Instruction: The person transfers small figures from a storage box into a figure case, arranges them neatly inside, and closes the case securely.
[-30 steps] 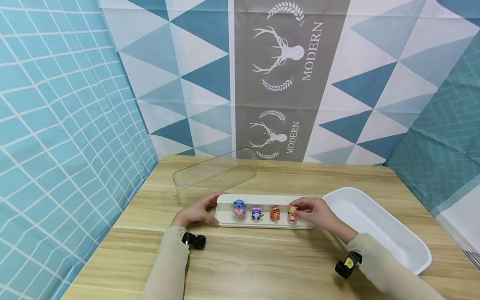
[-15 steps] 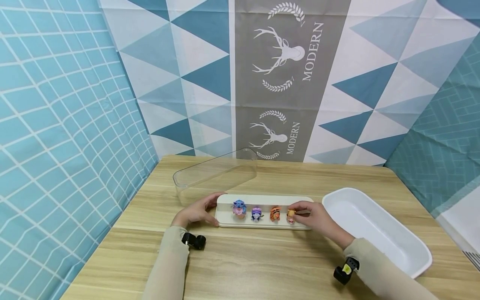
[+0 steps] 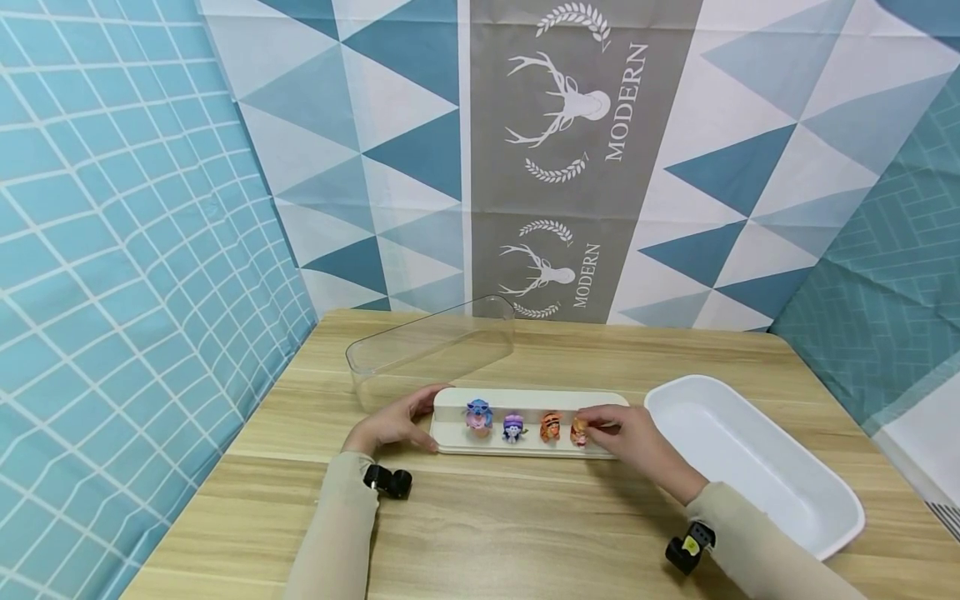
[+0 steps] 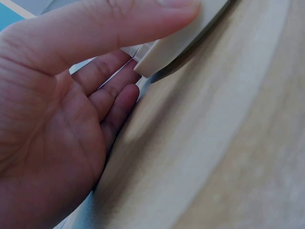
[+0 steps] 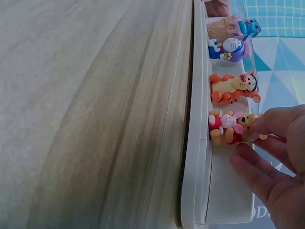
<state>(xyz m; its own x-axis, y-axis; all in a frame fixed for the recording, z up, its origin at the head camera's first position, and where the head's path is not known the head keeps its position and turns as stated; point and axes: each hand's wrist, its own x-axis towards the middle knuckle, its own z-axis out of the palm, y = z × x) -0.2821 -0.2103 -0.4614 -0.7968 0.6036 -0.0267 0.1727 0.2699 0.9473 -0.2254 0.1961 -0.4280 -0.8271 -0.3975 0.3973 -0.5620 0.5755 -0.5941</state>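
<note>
A cream two-step display base (image 3: 450, 437) lies lengthwise on the table, with small figurines in a row on its lower step. My left hand (image 3: 393, 422) holds its left end, thumb along the front edge and fingers round the back corner. At the right end of the row, my right hand (image 3: 626, 429) pinches the head of a yellow bear figurine (image 5: 218, 138) that hugs a pink piglet. Beside it sits an orange tiger figurine (image 5: 233, 88). Farther left are a blue and purple cat figurine (image 3: 513, 428) and a blue figure with sunglasses on an ice-cream cone (image 3: 478, 417).
Behind the left hand stands a clear plastic cover (image 3: 427, 342), near the table's back left. A white oblong tub (image 3: 757, 458) lies to the right, partly behind the right forearm. Patterned cloth hangs behind the wooden table (image 3: 525, 525) and along its sides.
My right hand has shifted slightly left with the bear figurine, bringing it nearer the tiger figurine. The left hand stays in place on the display base.
</note>
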